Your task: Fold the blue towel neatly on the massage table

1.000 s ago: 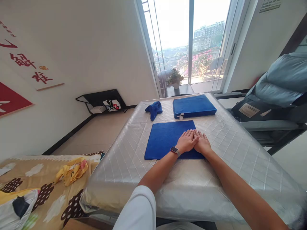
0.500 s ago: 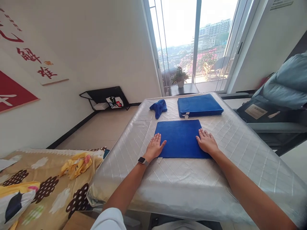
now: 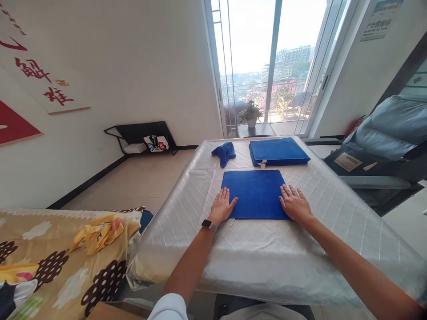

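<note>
Presently, a flat blue cloth [image 3: 255, 195] lay squarely on the silvery quilted surface [image 3: 260, 244], directly in front of the person. The left hand [image 3: 220, 208] was laid palm-down along its left edge and the right hand [image 3: 295, 205] likewise along its right. The fingers [image 3: 224, 194] were extended, the left set close together, the right slightly apart; nothing was clamped. A small white tag [image 3: 231, 222] projected at the near edge, just beside the left hand. Beyond the cloth, near but not touching it, were a neat stack of blue cloths [image 3: 280, 151] to the right and a bunched blue cloth [image 3: 225, 153] to the left.

The flat blue cloth was judged light, soft and limp, unlikely to slip, and not fragile. Taken by one corner, it would probably sag and lose its shape. The sounder hold was judged to be at both side edges together, clear of the tag.
</note>
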The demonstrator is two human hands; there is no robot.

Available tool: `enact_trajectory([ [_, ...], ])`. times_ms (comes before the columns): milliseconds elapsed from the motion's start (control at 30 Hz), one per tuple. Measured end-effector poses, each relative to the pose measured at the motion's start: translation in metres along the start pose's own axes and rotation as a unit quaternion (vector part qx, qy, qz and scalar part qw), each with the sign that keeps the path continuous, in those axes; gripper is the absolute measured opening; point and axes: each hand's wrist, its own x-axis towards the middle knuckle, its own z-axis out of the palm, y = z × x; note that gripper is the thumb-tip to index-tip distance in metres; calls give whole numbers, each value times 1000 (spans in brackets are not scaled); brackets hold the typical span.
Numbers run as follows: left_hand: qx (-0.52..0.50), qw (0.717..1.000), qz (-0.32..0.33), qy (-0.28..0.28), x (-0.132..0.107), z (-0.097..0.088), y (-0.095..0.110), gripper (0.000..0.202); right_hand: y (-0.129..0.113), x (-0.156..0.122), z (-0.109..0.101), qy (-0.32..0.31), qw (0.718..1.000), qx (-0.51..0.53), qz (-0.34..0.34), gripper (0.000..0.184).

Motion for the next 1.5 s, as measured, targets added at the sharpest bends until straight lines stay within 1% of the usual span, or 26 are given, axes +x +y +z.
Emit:
enact_trajectory([
  [133,-2,1000,2,8,-1,0,2,80,0,-37,1,-60,998,3,10,64],
  [200,-2,1000,4,11,-1,-1,2,79,1,-49,2,-81,997,3,19,66],
  [267,3,1000,3,12,-2,-2,2,78,1,-55,3,-98,995,12,27,67],
  [367,18,1000,-8,6,-4,-6,2,79,1,-56,1,-112,993,34,35,67],
  [433,26,1000,-7,4,-7,-11,7,79,1,-55,0,-113,992,43,36,67],
  [467,26,1000,4,1,-8,-14,12,79,1,-55,-1,-113,992,47,36,67],
  [533,14,998,60,-18,-12,-18,33,79,1,-55,-1,-111,992,53,33,66],
  [567,4,994,102,-32,-13,-19,47,80,1,-56,-1,-111,992,54,31,66],
  [667,-23,970,235,-56,-14,-16,106,80,1,-59,0,-108,992,50,28,66],
  [733,-31,954,292,-52,-10,-9,148,79,2,-61,1,-105,993,42,23,64],
  [800,-39,949,311,-43,-4,-1,181,79,4,-64,2,-105,994,34,10,61],
  [833,-44,949,311,-39,0,3,191,79,4,-65,3,-106,994,31,6,61],
  [867,-48,949,309,-37,3,6,196,79,5,-66,3,-106,994,32,5,60],
  [900,-51,950,305,-39,5,7,196,78,5,-66,3,-105,994,34,8,60],
  [933,-53,952,300,-44,6,8,191,77,5,-66,3,-103,994,38,12,61],
  [967,-53,953,292,-51,6,8,182,76,5,-66,3,-99,994,41,17,61],
  [1000,-54,956,282,-59,5,6,168,75,5,-66,3,-97,994,44,21,62],
  [1100,-52,971,221,-76,-10,-2,110,75,3,-65,1,-102,993,48,24,63],
  [1200,-40,985,140,-87,-39,-9,49,76,4,-64,0,-111,992,55,27,63],
  [1267,-31,991,102,-81,-60,-10,19,74,5,-64,0,-115,991,63,29,63],
  [1300,-29,993,91,-74,-69,-10,10,73,5,-64,1,-116,990,67,31,64],
  [1367,-27,995,79,-54,-83,-9,-1,69,6,-63,1,-118,989,77,38,65],
  [1433,-25,997,71,-32,-89,-7,-2,66,6,-64,1,-118,989,78,41,65],
  [1500,-25,998,63,-6,-91,-6,2,63,4,-65,0,-121,989,72,42,65],
])
